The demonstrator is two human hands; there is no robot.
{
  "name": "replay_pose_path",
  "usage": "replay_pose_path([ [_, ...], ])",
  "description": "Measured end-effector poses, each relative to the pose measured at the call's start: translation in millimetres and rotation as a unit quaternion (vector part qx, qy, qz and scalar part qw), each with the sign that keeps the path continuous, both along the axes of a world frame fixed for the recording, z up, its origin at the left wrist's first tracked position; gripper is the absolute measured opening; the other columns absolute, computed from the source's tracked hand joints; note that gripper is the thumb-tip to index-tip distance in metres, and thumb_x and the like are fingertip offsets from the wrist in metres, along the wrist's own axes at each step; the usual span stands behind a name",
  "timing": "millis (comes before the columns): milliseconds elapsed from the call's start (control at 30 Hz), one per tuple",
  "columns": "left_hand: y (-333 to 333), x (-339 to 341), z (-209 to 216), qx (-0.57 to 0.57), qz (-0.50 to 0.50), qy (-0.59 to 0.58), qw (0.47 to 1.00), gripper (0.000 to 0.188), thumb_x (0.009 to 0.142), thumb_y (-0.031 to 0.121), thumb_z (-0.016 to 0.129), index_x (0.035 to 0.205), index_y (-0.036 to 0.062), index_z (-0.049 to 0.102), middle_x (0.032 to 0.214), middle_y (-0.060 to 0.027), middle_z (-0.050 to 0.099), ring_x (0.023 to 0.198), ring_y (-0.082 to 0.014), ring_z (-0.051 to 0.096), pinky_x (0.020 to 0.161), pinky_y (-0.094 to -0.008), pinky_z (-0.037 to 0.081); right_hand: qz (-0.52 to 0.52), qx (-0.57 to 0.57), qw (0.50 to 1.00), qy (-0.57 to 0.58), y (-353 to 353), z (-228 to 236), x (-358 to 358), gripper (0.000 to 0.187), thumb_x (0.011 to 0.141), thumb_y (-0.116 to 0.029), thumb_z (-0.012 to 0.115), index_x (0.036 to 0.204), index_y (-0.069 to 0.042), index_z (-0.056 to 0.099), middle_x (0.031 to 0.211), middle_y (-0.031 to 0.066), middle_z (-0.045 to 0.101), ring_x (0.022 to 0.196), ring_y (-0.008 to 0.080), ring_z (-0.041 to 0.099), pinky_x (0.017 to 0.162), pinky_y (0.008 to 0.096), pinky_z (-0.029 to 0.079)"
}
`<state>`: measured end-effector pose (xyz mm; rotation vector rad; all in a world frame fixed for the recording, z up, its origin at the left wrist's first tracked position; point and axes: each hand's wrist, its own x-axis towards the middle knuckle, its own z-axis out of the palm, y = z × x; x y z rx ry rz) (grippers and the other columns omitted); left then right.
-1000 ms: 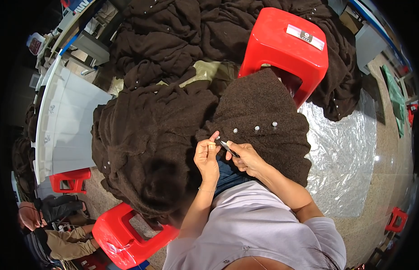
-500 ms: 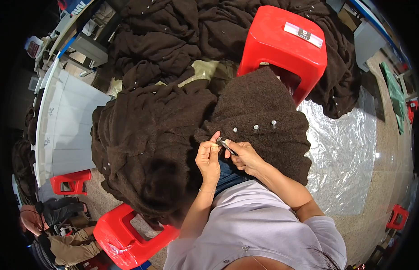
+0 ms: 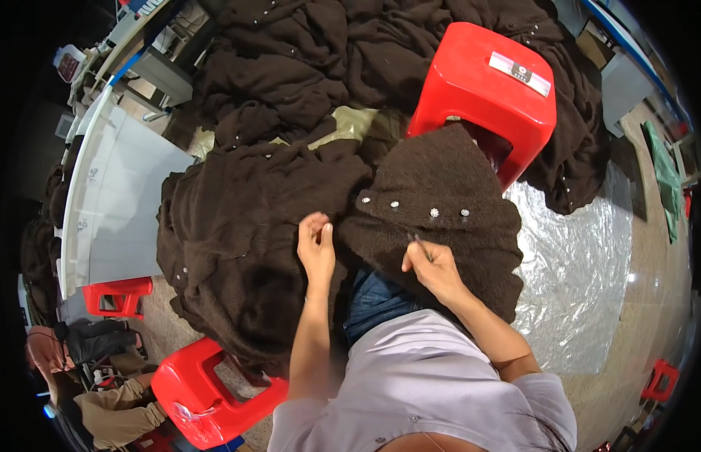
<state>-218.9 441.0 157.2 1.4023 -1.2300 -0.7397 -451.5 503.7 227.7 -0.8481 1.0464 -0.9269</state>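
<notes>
A dark brown knitted garment [image 3: 441, 173] lies over my lap, its hem draped against a red stool. Several shiny, jewel-like buttons [image 3: 434, 213] run in a row across it. My right hand [image 3: 435, 270] is closed around small dark thread snips [image 3: 415, 237], whose tip points up at the knit below the buttons. To the left, my left hand [image 3: 316, 245] hovers over a brown knit pile [image 3: 245, 203], fingers bent toward the thumb. Whatever those fingers may hold is too small or hidden to see.
The red stool [image 3: 490, 75] stands ahead, another red stool [image 3: 215, 399] at lower left. More brown garments [image 3: 283, 60] heap up at the back. A white bin [image 3: 124, 196] stands at left, clear plastic sheeting [image 3: 569, 301] at right. Another person's legs [image 3: 117, 414] show at lower left.
My hands have parted: the left has moved left and up from the leftmost button, the right a little right with the snips. That button now lies on the knit, uncovered.
</notes>
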Motion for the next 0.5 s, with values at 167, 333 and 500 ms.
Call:
replay_pose_path([
  [167,-60.3,-8.6,-8.6,0.268,-0.251,0.102,0.924,0.048,0.091,0.021,0.068,0.13,-0.0017,0.052,0.113,-0.0043,0.063,0.105,-0.0121,0.055,0.095,-0.0273,0.041,-0.124,-0.33,0.873,0.338,-68.1,33.3,-0.6,0.028,0.088,-0.032,0.065,0.095,-0.005,0.066,0.088,0.012,0.06,0.08,0.0284,0.062,0.07,0.0348,0.05],
  [333,-44.2,-52.9,29.5,0.027,-0.232,-0.051,0.971,0.024,0.071,-0.005,0.067,0.095,-0.0046,0.064,0.1,-0.0103,0.065,0.09,-0.0208,0.061,0.083,-0.0311,0.049,0.084,-0.21,0.836,0.5,-100.0,14.0,6.1,0.07,0.068,-0.047,0.077,0.123,-0.01,0.052,0.113,0.0207,0.06,0.101,0.0377,0.062,0.079,0.0483,0.052],
  [500,-44.0,-61.8,86.2,-0.092,-0.296,-0.015,0.951,0.023,0.079,-0.011,0.063,0.1,-0.0015,0.061,0.103,-0.0061,0.061,0.094,-0.0183,0.058,0.088,-0.0307,0.046,0.007,-0.252,0.902,0.349,-80.9,49.1,-13.2,0.023,0.07,-0.02,0.07,0.089,-0.008,0.067,0.081,0.0199,0.067,0.084,0.0411,0.065,0.069,0.0516,0.051],
])
